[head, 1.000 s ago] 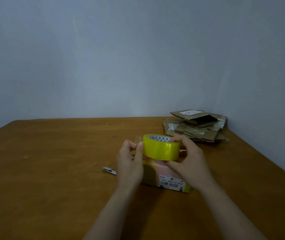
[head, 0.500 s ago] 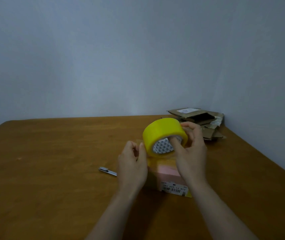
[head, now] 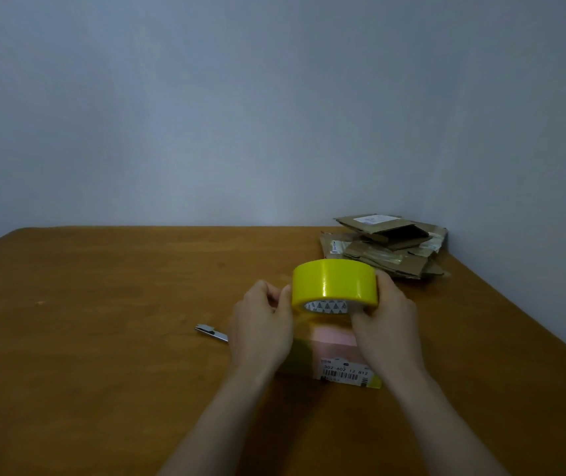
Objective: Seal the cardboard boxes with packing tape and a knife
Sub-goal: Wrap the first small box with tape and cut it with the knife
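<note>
Holding the yellow tape roll [head: 334, 285] above the small pink-topped box [head: 334, 355], we show the stage at which, in our judgement, the free end of the tape is being drawn off. Our right hand [head: 386, 324] is clamped on the roll from its right side, thumb under the patterned core; our left hand [head: 262, 324] pinches thumb against fingers at the roll's left rim, though whether a tape end sits in that pinch we cannot tell. The roll's axis runs roughly away from us and upward, its core opening tipped toward us and down, so tape would pay out leftward, toward the nearer left grip. The box lies on the table [head: 102, 338] directly beneath both hands, its barcode label facing us. The knife [head: 211, 333] lies just left of the left hand, blade end pointing away-left. Flattened cardboard [head: 384, 245] is stacked at the far right corner, well apart
</note>
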